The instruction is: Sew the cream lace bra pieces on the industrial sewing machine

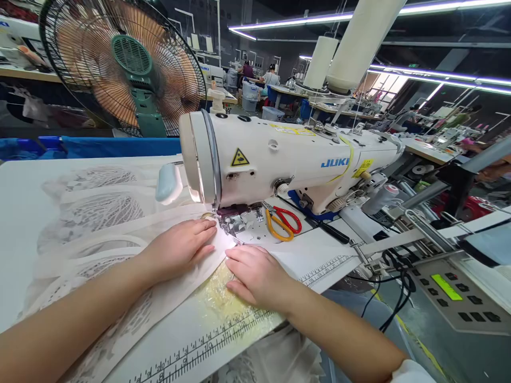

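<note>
White fabric with lace panels lies across the sewing table, its narrow end under the presser foot area of a white JUKI sewing machine. My left hand rests flat on this fabric just left of the needle, fingers stretched out together. On the right, my right hand touches the fabric's edge with its fingertips; the thumb stands apart from them, over yellowish clear tape on the tabletop. Scissors with one red and one orange handle lie on the machine bed. The needle point itself is hard to make out.
A ruler strip runs along the table's front edge. Behind the table stands a large fan. A metal guide arm and a control panel are at the right. White cloth hangs below; people work farther back.
</note>
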### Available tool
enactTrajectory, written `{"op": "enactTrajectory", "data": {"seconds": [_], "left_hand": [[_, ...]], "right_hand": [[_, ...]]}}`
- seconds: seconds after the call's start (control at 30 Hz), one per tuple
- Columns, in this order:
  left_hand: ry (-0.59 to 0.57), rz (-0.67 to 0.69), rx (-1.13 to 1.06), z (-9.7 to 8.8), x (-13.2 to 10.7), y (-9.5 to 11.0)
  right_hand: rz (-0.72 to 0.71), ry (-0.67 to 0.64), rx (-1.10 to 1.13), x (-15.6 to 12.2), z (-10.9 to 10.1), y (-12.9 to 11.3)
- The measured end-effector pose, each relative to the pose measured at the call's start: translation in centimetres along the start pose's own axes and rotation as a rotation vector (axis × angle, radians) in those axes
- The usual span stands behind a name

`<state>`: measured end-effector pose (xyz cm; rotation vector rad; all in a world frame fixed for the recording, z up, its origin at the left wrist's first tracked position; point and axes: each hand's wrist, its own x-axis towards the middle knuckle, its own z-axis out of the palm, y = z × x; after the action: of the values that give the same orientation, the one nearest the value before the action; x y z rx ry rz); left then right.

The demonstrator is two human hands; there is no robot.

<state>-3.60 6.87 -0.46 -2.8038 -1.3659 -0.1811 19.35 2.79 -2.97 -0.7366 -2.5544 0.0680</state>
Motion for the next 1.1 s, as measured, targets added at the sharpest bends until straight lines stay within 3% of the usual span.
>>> {"op": "enactTrajectory", "data": {"seconds": [0.13, 0.3, 0.4, 0.5, 0.9, 1.0, 1.1], "left_hand": [[0.093, 0.13, 0.034, -0.5, 0.3, -0.1], [0.115, 0.253, 0.057, -0.4, -1.2, 2.4], [0.149, 0.237, 0.114, 0.5, -2.5, 2.7], [0.12, 0.229, 0.11, 1.2, -3.0, 1.6], [-0.019, 0.22, 0.076, 0.7, -0.7, -1.8], [0.004, 0.209, 0.088, -0.1, -0.1, -1.5], [0.106, 0.102, 0.063, -1.7, -0.6, 0.4]], "right_hand": [[0.026, -0.011, -0.014, 0.1, 0.2, -0.1], [0.056, -0.022, 0.004, 0.1, 0.5, -0.1], [0.073, -0.039, 0.011, 0.0, 0.4, -0.2], [0.079, -0.063, 0.011, 0.0, 0.2, -0.3], [0.101, -0.091, 0.043, 0.0, -0.3, -0.4], [0.113, -0.102, 0.061, 0.1, -0.1, -0.3], [0.105, -0.067, 0.075, 0.3, -0.2, -0.2]]}}
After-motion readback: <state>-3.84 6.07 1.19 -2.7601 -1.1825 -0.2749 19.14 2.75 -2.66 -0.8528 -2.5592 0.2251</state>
